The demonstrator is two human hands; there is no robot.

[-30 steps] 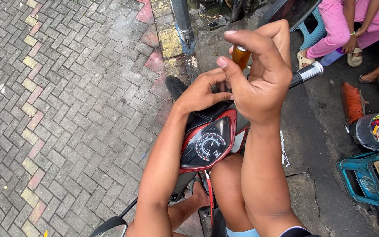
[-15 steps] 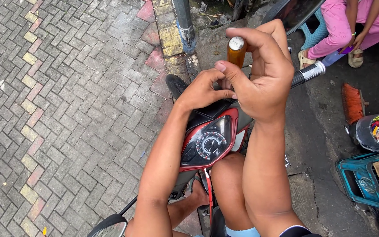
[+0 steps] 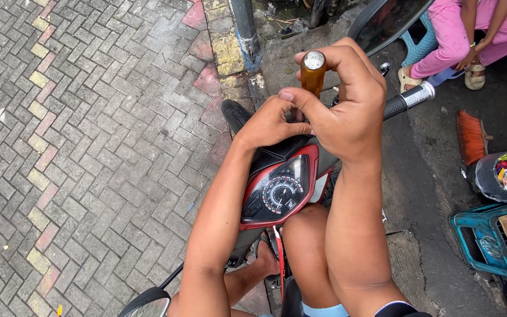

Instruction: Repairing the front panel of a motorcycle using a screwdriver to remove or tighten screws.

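- The whole left half of the frame is open brick paving [image 3: 83, 147] laid in a herringbone pattern, grey with a yellow and reddish stripe running down the far left; nothing stands on it.
- At the bottom edge, left of centre, a round mirror [image 3: 146, 304] pokes into view.
- At top centre, a grey pole [image 3: 245, 26] rises from a yellow-painted kerb, just beyond the scooter's front.
- The left hand [image 3: 268, 124] sits at centre frame, fingers curled closed around the lower end of the small amber bottle [image 3: 312, 79], pinching it from below.
- The amber bottle stands upright, upper centre of the frame, with a round silvery cap on top and no label that can be made out; it is held between both hands above the scooter's front.
- Under the hands, the red and black scooter dashboard [image 3: 277, 191] shows a round dial; the person's bare knees sit just below it.
- The right hand [image 3: 347, 103] wraps over the bottle from the right, thumb pressed against its side, fingers closed across the back.
- The black handlebar grip [image 3: 406, 100] sticks out to the right, just behind that hand.
- At upper right, a seated person in pink clothes [image 3: 470, 26], well apart.
- Along the right edge, crowding that side: an orange broom head [image 3: 472, 136], a dark bucket [image 3: 500, 176] of colourful litter, and a teal crate [image 3: 482, 246].
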